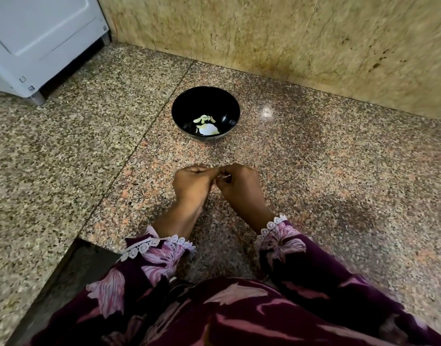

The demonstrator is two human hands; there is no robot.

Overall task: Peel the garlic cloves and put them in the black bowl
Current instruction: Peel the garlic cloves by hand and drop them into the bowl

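A black bowl stands on the speckled granite counter, with several pale peeled garlic cloves and a white piece lying in its bottom. Nearer to me, my left hand and my right hand meet fingertip to fingertip above the counter. Both hands have curled fingers that pinch a small garlic clove between them. Only a pale sliver of that clove shows; the fingers hide most of it. The hands are a short way in front of the bowl and apart from it.
A white appliance stands at the back left on short feet. A beige stone wall runs behind the bowl. The counter has a cut-out corner at the lower left. My floral purple sleeves fill the bottom of the view.
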